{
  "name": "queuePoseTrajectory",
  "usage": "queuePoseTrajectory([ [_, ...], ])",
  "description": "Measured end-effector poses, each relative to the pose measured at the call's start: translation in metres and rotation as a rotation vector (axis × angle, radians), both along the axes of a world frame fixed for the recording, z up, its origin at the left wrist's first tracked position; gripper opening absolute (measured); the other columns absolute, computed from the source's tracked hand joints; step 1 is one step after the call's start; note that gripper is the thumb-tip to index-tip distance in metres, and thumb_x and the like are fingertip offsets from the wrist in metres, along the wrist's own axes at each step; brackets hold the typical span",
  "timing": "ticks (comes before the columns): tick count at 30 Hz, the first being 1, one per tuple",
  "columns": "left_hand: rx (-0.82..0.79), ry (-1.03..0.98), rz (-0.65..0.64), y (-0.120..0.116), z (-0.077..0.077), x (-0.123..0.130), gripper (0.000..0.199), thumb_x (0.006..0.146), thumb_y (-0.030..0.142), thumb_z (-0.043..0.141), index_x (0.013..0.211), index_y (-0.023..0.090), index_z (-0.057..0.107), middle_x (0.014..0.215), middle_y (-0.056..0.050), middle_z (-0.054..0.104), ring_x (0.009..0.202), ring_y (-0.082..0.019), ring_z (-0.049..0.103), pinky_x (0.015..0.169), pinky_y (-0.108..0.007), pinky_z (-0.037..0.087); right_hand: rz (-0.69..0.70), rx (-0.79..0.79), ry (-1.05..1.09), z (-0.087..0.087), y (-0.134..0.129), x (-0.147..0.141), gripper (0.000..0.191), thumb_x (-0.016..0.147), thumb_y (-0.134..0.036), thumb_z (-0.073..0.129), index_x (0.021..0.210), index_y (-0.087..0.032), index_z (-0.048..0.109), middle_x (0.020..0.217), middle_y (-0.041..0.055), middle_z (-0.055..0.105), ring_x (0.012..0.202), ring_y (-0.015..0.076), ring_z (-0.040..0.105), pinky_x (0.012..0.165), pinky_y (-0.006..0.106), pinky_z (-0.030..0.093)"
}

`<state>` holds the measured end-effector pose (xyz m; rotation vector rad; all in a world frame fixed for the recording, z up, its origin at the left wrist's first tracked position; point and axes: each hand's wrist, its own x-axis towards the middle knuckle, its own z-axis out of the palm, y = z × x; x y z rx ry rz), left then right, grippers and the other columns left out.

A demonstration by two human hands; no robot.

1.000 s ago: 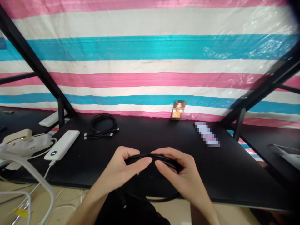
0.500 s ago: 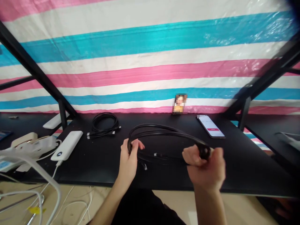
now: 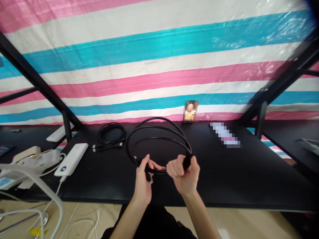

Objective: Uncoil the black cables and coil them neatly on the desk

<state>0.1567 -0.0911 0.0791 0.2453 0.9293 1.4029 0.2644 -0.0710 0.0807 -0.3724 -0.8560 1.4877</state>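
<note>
A black cable (image 3: 159, 127) forms several wide loops above the front middle of the table. Its lower left side lies in my left hand (image 3: 144, 181), with the thumb and fingers closed round it. My right hand (image 3: 184, 174) grips the right side of the loops in a fist, close to the left hand. A light connector shows just under the left fingers. Behind and to the left, a second black cable (image 3: 112, 132) lies coiled on the table, apart from both hands, its connector ends pointing left and right.
A white power bank (image 3: 72, 159) with a white lead sits at the left of the black table (image 3: 239, 179). Power strips (image 3: 37, 166) and white cables crowd the far left. A blurred phone (image 3: 224, 134) lies back right; a small pixelated item (image 3: 190, 112) stands behind. Black frame bars slope at both sides.
My right hand has moved left, close to my left hand. The cable between them has changed from a long flat arc to rounder, taller loops.
</note>
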Motion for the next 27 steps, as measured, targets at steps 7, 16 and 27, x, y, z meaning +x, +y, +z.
queuePoseTrajectory([
  [7,0.043,0.733,-0.21,-0.006,-0.006,-0.046,0.047,0.077,0.049,0.061,0.044,0.02,0.046,0.036,0.001,0.051,0.039,-0.015,0.054,0.053,-0.027,0.046,-0.168,-0.147,-0.568,-0.014,-0.006,0.038,0.046,0.076,-0.036,0.074,0.116,-0.025,0.054,0.056,-0.0113,0.038,0.034,0.0039,0.03,0.034,0.019,0.037],
  [16,0.038,0.871,-0.388,-0.012,-0.003,-0.05,0.039,0.08,0.053,0.055,0.061,0.021,0.047,0.038,0.006,0.047,0.041,-0.016,0.057,0.054,-0.029,0.048,-0.511,0.092,-1.051,0.009,-0.023,0.032,0.024,0.084,-0.03,0.062,0.106,-0.025,0.067,0.07,-0.0028,0.059,0.056,0.0081,0.052,0.055,0.017,0.044],
  [27,0.034,0.786,-0.418,-0.019,0.001,-0.045,0.045,0.069,0.05,0.071,0.09,0.017,0.051,0.042,0.012,0.044,0.035,-0.011,0.052,0.045,-0.024,0.044,-0.402,0.085,-1.09,0.019,-0.022,0.04,0.043,0.091,-0.04,0.049,0.055,-0.018,0.04,0.05,-0.0056,0.032,0.045,0.0065,0.03,0.045,0.021,0.024],
])
